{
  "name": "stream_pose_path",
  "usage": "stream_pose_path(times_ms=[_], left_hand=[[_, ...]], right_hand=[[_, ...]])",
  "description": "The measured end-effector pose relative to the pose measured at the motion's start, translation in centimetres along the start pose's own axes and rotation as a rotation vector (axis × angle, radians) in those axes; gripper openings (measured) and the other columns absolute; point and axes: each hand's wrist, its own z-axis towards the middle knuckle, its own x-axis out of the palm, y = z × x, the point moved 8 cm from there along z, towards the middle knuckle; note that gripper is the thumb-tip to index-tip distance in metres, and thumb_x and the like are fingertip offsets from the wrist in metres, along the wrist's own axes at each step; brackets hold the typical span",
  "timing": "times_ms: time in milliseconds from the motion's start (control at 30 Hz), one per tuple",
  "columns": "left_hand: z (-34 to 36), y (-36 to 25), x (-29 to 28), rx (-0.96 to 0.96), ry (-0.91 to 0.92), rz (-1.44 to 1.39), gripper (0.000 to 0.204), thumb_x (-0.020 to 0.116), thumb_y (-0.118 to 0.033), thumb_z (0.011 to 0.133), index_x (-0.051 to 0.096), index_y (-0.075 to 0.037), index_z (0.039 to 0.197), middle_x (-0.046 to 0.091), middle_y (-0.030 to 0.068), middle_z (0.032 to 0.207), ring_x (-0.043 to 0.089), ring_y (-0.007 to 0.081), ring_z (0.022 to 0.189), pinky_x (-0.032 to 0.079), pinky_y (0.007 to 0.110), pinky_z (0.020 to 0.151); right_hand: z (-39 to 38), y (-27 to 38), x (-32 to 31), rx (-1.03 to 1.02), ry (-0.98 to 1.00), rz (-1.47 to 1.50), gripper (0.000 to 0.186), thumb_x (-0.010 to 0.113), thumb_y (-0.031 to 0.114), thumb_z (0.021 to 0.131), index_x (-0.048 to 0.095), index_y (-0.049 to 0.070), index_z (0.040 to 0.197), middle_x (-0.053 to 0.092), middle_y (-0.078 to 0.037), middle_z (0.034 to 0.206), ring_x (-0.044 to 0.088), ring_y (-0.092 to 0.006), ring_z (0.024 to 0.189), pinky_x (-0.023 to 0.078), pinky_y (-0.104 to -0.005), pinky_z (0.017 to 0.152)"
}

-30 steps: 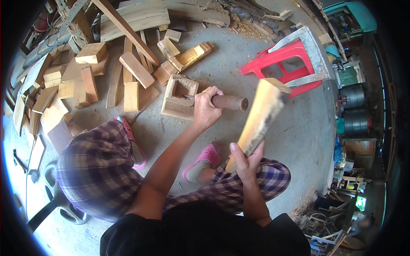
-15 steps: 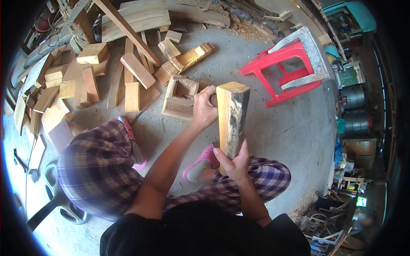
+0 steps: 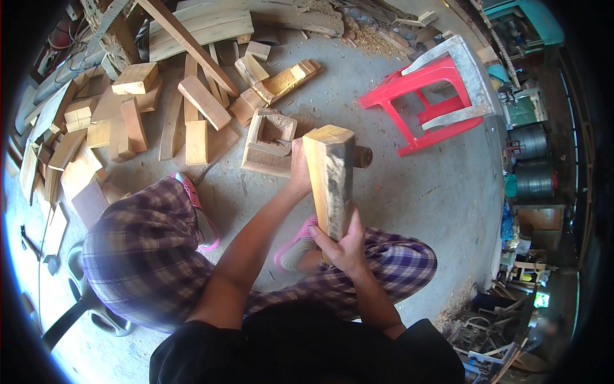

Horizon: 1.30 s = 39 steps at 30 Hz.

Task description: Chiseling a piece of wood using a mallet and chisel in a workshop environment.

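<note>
My right hand grips the lower end of a thick wood block, thumb across its near face. The block stands tilted upright, pale yellow on its left side, dark and rough on its right. Behind its upper part is my left hand, closed with its fingers mostly hidden. A brown round-ended wooden handle, held in that hand, pokes out at the block's right; the rest of it is hidden. Just left of my left hand, a hollowed wooden block sits on the floor.
Cut wood pieces are heaped on the left, with long boards behind. A red plastic stool lies on its side at the right. A grey wheeled base stands by my left knee. Wood shavings lie at the back.
The wood block has shifted left and slightly down, now covering most of my left hand. The brown handle's round end has come out on the block's right side.
</note>
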Motion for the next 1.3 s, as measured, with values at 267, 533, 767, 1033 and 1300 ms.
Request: stream_pose_path(times_ms=[267,533,767,1033,1300], left_hand=[[0.0,-5.6,-0.1,0.098,-0.046,-0.173,0.034,0.075,-0.024,0.075,0.070,-0.005,0.102,0.069,0.0140,0.095,0.062,0.0342,0.091,0.041,0.043,0.089],[-1.7,-16.0,2.7,0.388,-0.004,0.410,0.020,0.071,0.000,0.064,0.059,-0.004,0.079,0.062,0.0141,0.076,0.064,0.0362,0.074,0.048,0.043,0.068],[-1.6,-15.9,3.1,0.405,0.007,0.435,0.019,0.072,-0.002,0.065,0.059,-0.005,0.079,0.063,0.0135,0.076,0.064,0.0358,0.076,0.048,0.042,0.070],[-1.6,-15.7,3.0,0.360,0.012,0.426,0.019,0.071,-0.002,0.066,0.059,-0.005,0.080,0.063,0.0128,0.077,0.064,0.0355,0.078,0.046,0.042,0.072],[-1.5,-15.3,3.3,0.356,0.029,0.434,0.020,0.074,-0.005,0.066,0.059,-0.005,0.081,0.063,0.0119,0.078,0.063,0.0341,0.080,0.044,0.041,0.075]], right_hand=[[0.1,-1.7,0.2,0.114,0.000,0.009,0.051,0.079,0.021,0.079,0.050,-0.003,0.113,0.065,-0.015,0.091,0.066,-0.0220,0.082,0.052,-0.0365,0.073],[0.3,0.5,-3.0,0.062,-0.194,0.255,0.054,0.076,0.008,0.080,0.047,-0.004,0.124,0.061,-0.014,0.104,0.062,-0.0151,0.090,0.051,-0.0318,0.079],[0.2,-0.1,-2.9,0.083,-0.143,0.136,0.058,0.076,0.011,0.080,0.046,-0.004,0.127,0.060,-0.012,0.106,0.060,-0.0187,0.094,0.049,-0.0333,0.085],[0.0,-1.8,-3.8,0.173,-0.228,0.243,0.063,0.077,0.012,0.080,0.043,-0.005,0.130,0.057,-0.012,0.108,0.057,-0.0184,0.098,0.047,-0.0333,0.087],[0.1,-0.3,-2.5,0.070,-0.171,0.172,0.054,0.077,0.012,0.080,0.047,-0.004,0.122,0.062,-0.013,0.099,0.062,-0.0183,0.088,0.051,-0.0328,0.079]])
